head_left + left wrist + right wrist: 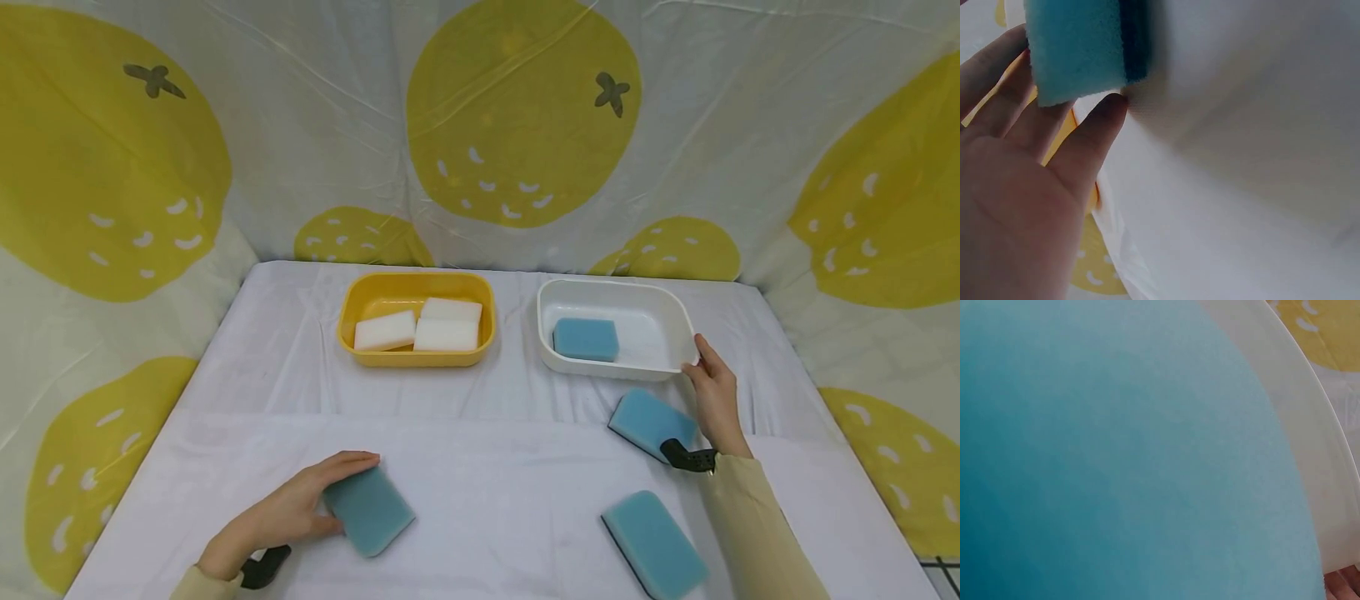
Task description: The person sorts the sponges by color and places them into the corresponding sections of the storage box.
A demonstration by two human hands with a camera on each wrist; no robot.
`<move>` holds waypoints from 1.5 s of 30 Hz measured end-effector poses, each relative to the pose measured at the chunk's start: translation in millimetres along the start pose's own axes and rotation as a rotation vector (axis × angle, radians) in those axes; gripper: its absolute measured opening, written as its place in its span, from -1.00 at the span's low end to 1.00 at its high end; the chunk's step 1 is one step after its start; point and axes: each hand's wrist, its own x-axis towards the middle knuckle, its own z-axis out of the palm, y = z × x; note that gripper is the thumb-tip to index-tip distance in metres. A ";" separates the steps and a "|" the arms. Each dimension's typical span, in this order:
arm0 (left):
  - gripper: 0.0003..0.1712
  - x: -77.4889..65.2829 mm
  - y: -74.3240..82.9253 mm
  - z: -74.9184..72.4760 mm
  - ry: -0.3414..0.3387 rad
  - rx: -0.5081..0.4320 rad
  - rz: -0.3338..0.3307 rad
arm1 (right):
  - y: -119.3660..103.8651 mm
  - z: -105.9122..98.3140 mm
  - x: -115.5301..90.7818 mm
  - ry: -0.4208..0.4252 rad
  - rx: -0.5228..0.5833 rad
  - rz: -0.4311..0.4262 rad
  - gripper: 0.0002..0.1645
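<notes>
In the head view, my left hand (pixel 288 504) grips a blue sponge (pixel 369 510) at the front left, fingers along its far edge and thumb at its near side. The left wrist view shows the dark layer on the sponge's (pixel 1075 50) underside, with the thumb by its lower corner. Farther off on the right, my right hand (pixel 716 396) pinches the near right corner of a white basin (pixel 592 367). One blue sponge (pixel 585 339) lies inside that basin. Another blue sponge (pixel 651 421), partly behind the right wrist, fills most of the right wrist view.
A yellow basin (pixel 416 359) with several white sponges (pixel 446 335) stands at the back, left of the white one. One more blue sponge (pixel 655 546) lies at the front right. White cloth covers the table (pixel 480 467); a lemon-print curtain (pixel 322 125) rises behind and beside it.
</notes>
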 end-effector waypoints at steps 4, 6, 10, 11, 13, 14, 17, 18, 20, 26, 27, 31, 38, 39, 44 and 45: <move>-0.08 1.0 0.3 0.1 0.027 0.037 0.004 | -0.2 -0.4 0.2 -0.002 0.008 -0.002 -0.31; -0.08 2.2 2.1 -0.4 0.049 0.054 -0.006 | -0.4 -0.3 0.5 -0.002 0.015 -0.004 -0.31; -0.08 5.9 7.7 -4.2 0.102 0.101 -0.005 | -0.8 -0.5 0.1 0.001 0.031 -0.008 -0.31; -0.09 7.1 8.9 -5.4 0.111 0.106 -0.006 | -0.8 -0.3 0.1 0.002 0.034 -0.008 -0.31; -0.09 9.7 11.3 -8.2 0.127 0.113 -0.005 | -1.2 0.0 0.0 0.003 0.037 -0.005 -0.31; -0.09 11.5 12.6 -9.3 0.132 0.111 -0.006 | -1.3 0.5 0.0 0.003 0.035 -0.002 -0.31; -0.10 17.7 17.7 -12.5 0.139 0.100 -0.017 | -2.3 1.2 0.2 0.005 0.029 0.006 -0.31; -0.10 20.1 19.3 -13.3 0.140 0.100 -0.015 | -2.6 1.4 0.2 0.005 0.031 0.008 -0.31; -0.10 25.2 23.1 -14.4 0.141 0.103 -0.005 | -2.8 1.6 0.0 0.007 0.036 0.006 -0.31; -0.09 41.2 31.7 -16.9 0.132 0.092 0.021 | -2.7 2.1 -0.5 0.014 0.062 -0.008 -0.31; -0.09 43.7 32.5 -17.2 0.134 0.088 0.025 | -3.0 2.3 -0.7 0.015 0.063 -0.008 -0.31; -0.10 53.6 36.0 -18.3 0.152 0.089 0.026 | -3.4 2.5 -0.7 0.016 0.058 -0.011 -0.31; -0.10 71.9 44.6 -19.8 0.198 0.099 0.033 | -3.0 2.0 -1.4 0.018 0.034 -0.020 -0.32; -0.10 74.5 45.8 -19.7 0.202 0.102 0.034 | -2.8 1.9 -1.4 0.017 0.032 -0.021 -0.32; -0.10 88.2 51.3 -19.3 0.227 0.101 0.077 | -2.4 2.0 -1.6 0.010 0.038 -0.027 -0.32; -0.11 91.3 52.1 -19.3 0.232 0.100 0.085 | -2.3 1.9 -1.6 0.009 0.039 -0.026 -0.32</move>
